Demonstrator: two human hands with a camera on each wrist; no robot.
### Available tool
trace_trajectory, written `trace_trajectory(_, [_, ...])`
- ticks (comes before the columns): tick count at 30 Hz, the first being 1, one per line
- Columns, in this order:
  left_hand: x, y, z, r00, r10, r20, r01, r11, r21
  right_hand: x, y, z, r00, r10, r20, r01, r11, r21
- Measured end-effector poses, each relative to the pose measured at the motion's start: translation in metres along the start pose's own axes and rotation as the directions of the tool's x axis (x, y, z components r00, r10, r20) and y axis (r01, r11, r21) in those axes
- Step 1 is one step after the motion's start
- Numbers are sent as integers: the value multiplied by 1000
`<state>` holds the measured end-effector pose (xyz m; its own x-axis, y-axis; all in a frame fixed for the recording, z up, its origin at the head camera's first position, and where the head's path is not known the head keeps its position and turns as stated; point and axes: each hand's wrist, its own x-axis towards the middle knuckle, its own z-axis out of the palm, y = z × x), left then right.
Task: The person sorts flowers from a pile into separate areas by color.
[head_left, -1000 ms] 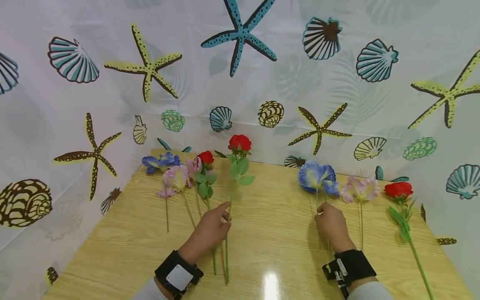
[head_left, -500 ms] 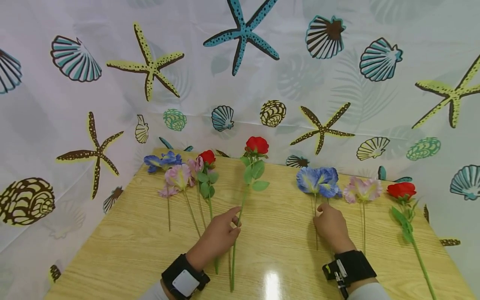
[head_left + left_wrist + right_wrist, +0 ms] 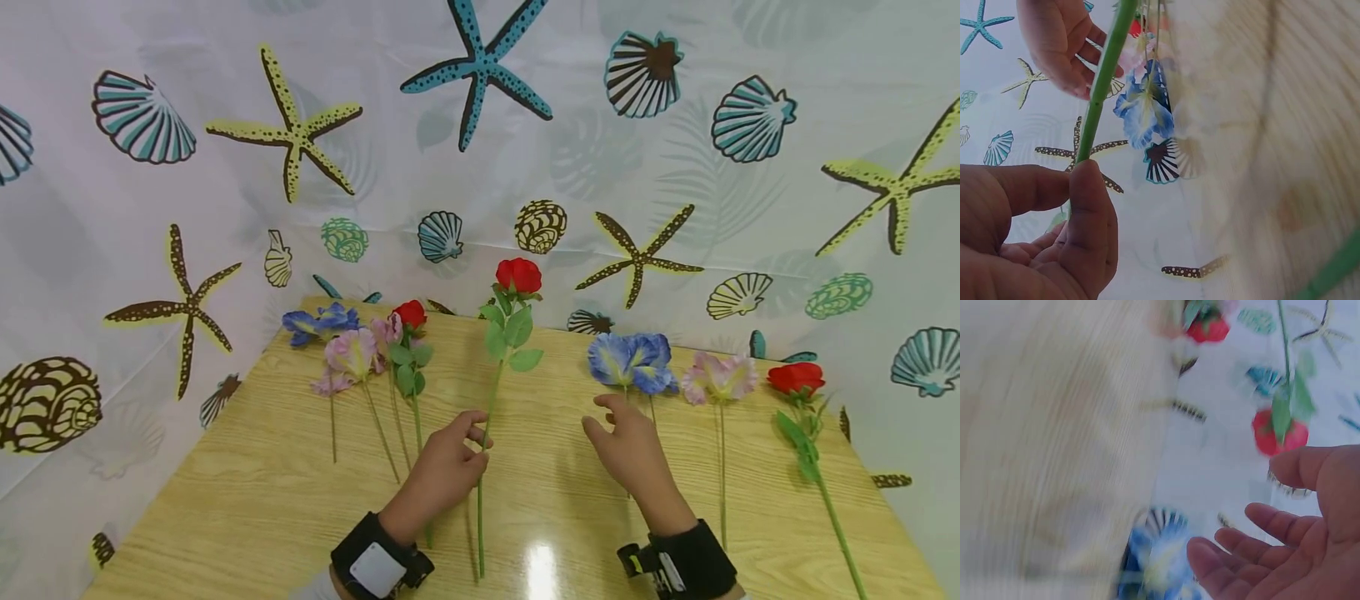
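Observation:
My left hand (image 3: 450,462) pinches the green stem of a red rose (image 3: 517,275) and holds it lifted off the wooden table (image 3: 247,467), bloom up. The left wrist view shows thumb and forefinger (image 3: 1088,206) closed on that stem (image 3: 1104,81). My right hand (image 3: 630,450) hovers open just right of the rose, holding nothing, its fingers spread (image 3: 1254,556). A blue flower (image 3: 630,360) lies just beyond it.
On the left lie a blue flower (image 3: 318,321), a pink flower (image 3: 352,354) and a small red rose (image 3: 410,315). On the right lie a pink flower (image 3: 718,377) and a red rose (image 3: 797,379). A shell-and-starfish cloth (image 3: 480,125) walls in the table.
My left hand has carried the red rose rightward and raised it. My right hand has let go of the blue flower's stem, opened, and moved left toward the rose.

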<state>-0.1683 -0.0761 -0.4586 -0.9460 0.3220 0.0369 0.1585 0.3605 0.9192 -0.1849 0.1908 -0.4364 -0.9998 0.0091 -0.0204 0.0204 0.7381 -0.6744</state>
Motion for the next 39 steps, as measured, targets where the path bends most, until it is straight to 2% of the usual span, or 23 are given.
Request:
trace_trajectory(4, [0,7,6,1000,5,-20,-6,999,-52,-5,-17,19,1000,-26,-6,26,992,125])
trace_trajectory(9, [-1,15,13,999,-17,-31,15,996,-93,-9,-40,38,997,-74,-32,79,966,247])
trace_trajectory(13, [-2,18,19,999,-12,-31,9,996,-92,-11,-56,46,994,-92,-61,108,935,337])
trace_trajectory(17, [-3,19,25,1000,7,-27,-9,997,-76,-12,-63,50,994,-78,-70,100,910,403])
trace_trajectory(23, [-4,17,32,999,30,-18,-31,998,-63,-13,-64,53,995,-69,-75,94,907,411])
trace_trajectory(35, [-3,24,42,995,68,-71,-67,997,27,-17,-68,50,994,-47,-102,84,910,407])
trace_trajectory(39, [-2,23,44,996,66,-52,-65,998,22,-17,-64,46,995,-42,-95,75,921,383])
